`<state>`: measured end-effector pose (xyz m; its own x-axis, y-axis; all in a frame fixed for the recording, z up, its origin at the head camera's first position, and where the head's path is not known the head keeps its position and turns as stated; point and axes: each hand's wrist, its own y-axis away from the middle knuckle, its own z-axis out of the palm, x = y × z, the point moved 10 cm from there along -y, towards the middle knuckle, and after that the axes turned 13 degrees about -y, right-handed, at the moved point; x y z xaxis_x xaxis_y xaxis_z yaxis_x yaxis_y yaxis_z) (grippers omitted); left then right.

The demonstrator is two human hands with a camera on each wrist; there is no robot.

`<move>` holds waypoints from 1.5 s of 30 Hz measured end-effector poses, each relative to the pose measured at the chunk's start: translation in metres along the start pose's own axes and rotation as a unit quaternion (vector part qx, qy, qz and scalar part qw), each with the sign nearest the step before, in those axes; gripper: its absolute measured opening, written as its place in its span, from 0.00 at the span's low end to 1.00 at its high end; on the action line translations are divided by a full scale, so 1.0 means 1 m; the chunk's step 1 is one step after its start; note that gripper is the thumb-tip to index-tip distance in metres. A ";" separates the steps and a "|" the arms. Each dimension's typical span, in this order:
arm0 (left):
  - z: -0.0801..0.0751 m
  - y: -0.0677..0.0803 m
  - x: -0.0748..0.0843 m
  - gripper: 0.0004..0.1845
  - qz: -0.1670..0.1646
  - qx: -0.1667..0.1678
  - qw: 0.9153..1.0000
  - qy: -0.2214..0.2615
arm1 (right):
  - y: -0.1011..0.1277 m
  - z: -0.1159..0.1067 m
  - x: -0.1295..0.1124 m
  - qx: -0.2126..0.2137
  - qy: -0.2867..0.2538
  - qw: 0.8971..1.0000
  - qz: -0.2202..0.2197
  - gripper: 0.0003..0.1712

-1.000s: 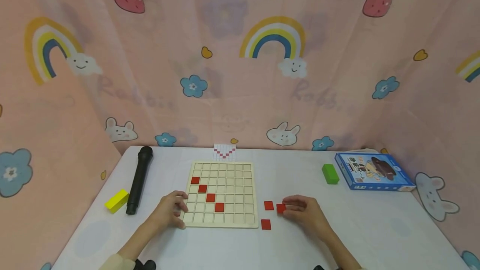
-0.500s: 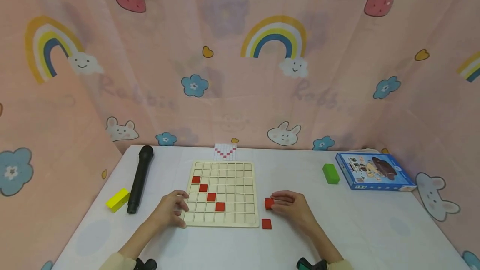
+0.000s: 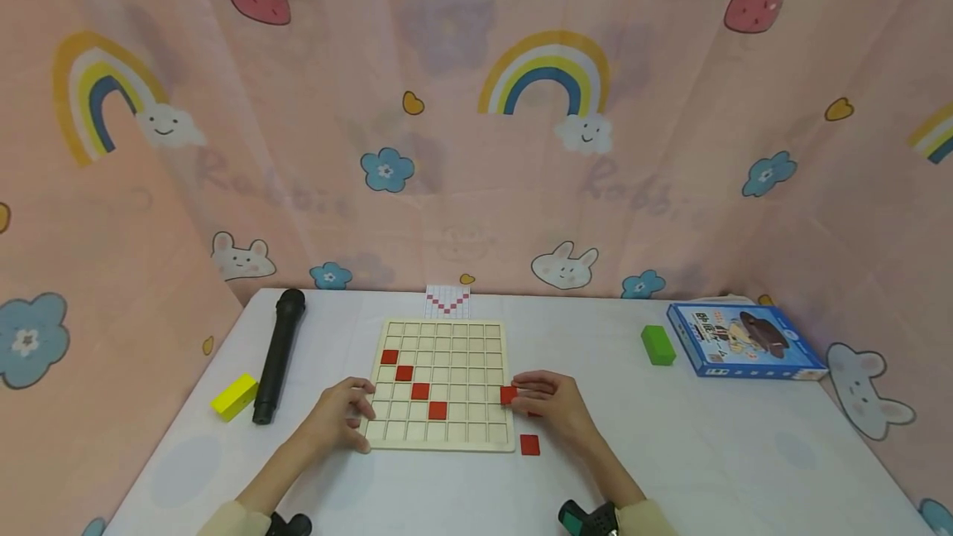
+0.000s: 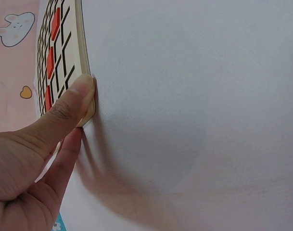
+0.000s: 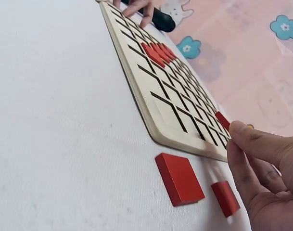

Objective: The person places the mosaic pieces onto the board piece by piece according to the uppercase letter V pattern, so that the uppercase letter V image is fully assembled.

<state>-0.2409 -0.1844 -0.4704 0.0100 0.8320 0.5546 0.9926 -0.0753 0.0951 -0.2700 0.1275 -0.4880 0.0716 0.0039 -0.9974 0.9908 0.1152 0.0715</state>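
A pale grid board [image 3: 476, 447] lies mid-table, with several red square tiles [image 3: 420, 391] set in its cells in a slanting line. My left hand [image 3: 333, 416] holds the board's near left corner; its thumb [image 4: 81, 91] presses the corner edge in the left wrist view. Between thumb and fingers my right hand [image 3: 557, 405] pinches one red tile [image 3: 508, 395], which overlaps the board's right edge in the head view. Two loose red tiles lie on the table beside the board: one nearer me [image 3: 530, 445], the other [image 5: 225, 198] partly under the right hand.
Behind the board stands a small pattern card [image 3: 447, 302] with a red V of squares. A black microphone-like cylinder [image 3: 278, 358] and a yellow block [image 3: 234, 397] lie at left. On the right are a green block [image 3: 658, 345] and a blue box [image 3: 744, 340].
The right hand has moved left with its pinched red tile, passing over a loose tile to the board's right edge. The left hand has stayed at the board's corner.
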 end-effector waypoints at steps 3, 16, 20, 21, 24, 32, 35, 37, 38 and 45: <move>0.000 -0.001 0.000 0.21 0.000 0.000 1.000 0.002 | -0.003 0.011 -0.003 -0.003 0.007 1.000 -0.018 0.19; 0.002 -0.002 -0.002 0.22 0.005 0.003 1.000 0.004 | -0.015 0.056 -0.006 -0.003 0.069 0.996 -0.060 0.16; 0.001 -0.002 -0.001 0.22 0.003 0.002 1.000 0.003 | -0.019 0.064 -0.006 -0.010 0.077 0.995 -0.068 0.17; 0.001 -0.002 -0.002 0.22 0.003 0.002 1.000 0.002 | -0.020 0.066 -0.006 -0.015 0.076 0.995 -0.070 0.17; 0.002 -0.002 -0.002 0.22 0.000 0.002 1.000 0.005 | -0.021 0.071 -0.006 -0.028 0.070 0.995 -0.068 0.18; 0.004 -0.003 -0.003 0.22 -0.005 0.000 1.000 0.007 | -0.017 0.070 -0.012 -0.048 0.051 0.996 -0.059 0.17; 0.006 -0.004 -0.002 0.21 -0.002 -0.002 1.000 0.007 | -0.013 0.054 -0.015 -0.045 0.061 0.995 -0.058 0.18; 0.006 -0.004 -0.002 0.21 -0.001 -0.003 1.000 0.005 | -0.010 0.037 -0.017 -0.039 0.077 0.995 -0.054 0.19; 0.006 -0.003 -0.001 0.21 -0.001 -0.004 1.000 0.003 | -0.008 0.029 -0.017 -0.036 0.089 0.994 -0.052 0.19; 0.004 -0.004 -0.005 0.21 -0.012 -0.008 1.000 -0.002 | 0.001 -0.022 -0.009 -0.025 0.167 0.985 -0.019 0.21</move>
<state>-0.2440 -0.1863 -0.4773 -0.0122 0.8364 0.5480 0.9905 -0.0650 0.1212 -0.2722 0.1492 -0.4786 -0.0159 0.3244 -0.9458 0.9846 0.1699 0.0417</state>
